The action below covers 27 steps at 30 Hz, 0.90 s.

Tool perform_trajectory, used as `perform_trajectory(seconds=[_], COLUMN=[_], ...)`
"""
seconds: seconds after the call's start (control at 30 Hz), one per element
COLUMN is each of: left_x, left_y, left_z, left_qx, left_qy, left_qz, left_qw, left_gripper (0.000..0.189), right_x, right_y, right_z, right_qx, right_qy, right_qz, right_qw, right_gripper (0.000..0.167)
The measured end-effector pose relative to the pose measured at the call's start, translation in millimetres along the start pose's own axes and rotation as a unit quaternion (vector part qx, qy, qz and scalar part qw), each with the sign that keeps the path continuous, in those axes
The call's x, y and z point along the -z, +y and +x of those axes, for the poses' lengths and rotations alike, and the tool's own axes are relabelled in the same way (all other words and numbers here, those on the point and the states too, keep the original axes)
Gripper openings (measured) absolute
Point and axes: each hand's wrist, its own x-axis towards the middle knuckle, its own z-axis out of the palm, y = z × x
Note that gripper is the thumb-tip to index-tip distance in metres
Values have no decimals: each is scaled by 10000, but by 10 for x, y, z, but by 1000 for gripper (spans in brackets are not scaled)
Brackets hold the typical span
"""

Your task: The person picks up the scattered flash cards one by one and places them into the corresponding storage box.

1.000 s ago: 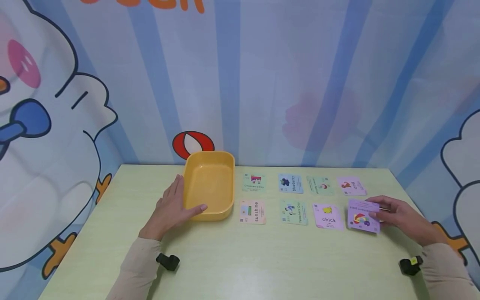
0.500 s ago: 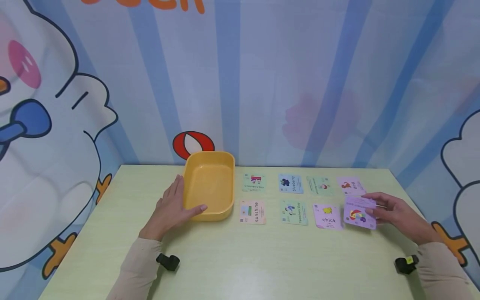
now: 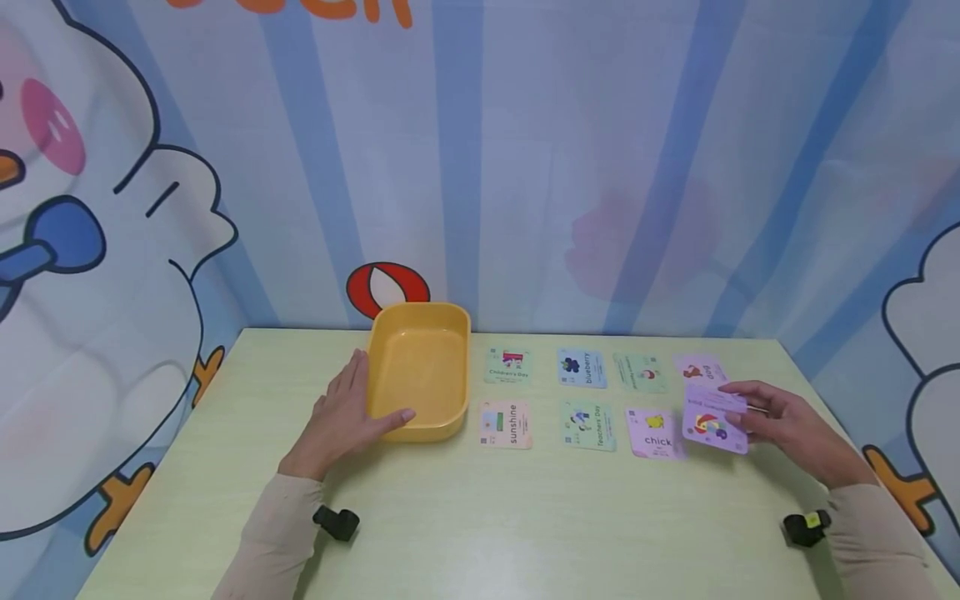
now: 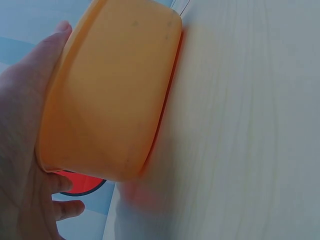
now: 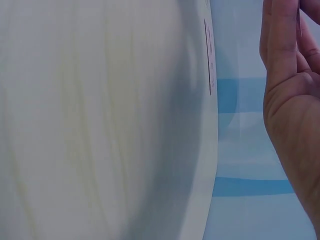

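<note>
My right hand pinches a purple picture card between thumb and fingers. The card has a colourful picture and upside-down lettering, is held above the table and overlaps the near edge of the dog card. Beside it lies the purple chick card. In the right wrist view, only part of the right hand shows at the right edge. My left hand rests against the yellow plastic tray, fingers straight along its left side and thumb over the near rim. The left wrist view shows the tray's outer wall.
Several more cards lie face up in two rows right of the tray: Children's Day, blueberry, a green card, sunshine and Teachers' Day. A printed curtain stands behind the pale table.
My right hand has carried the purple card a little left and away from me, partly over the dog card's near edge. The left hand and tray have stayed put.
</note>
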Motion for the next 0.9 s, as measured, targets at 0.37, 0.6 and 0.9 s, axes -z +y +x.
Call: perform_trajectory(seconds=[0.37, 0.6, 0.9], left_x=[13, 18, 11], left_y=[19, 41, 26], left_z=[-13, -13, -10], left_qx=[-30, -2, -31], left_qy=[-14, -24, 20], left_qz=[156, 175, 193], left_qw=[9999, 9998, 9998], left_gripper=[134, 134, 133], right_x=[-42, -60, -110], right_y=[-40, -30, -91], right_z=[15, 32, 76], right_qx=[243, 267, 206], right_qy=[-80, -99, -76], right_qz=[163, 199, 122], right_qw=[9995, 9994, 9997], right_gripper=[49, 48, 51])
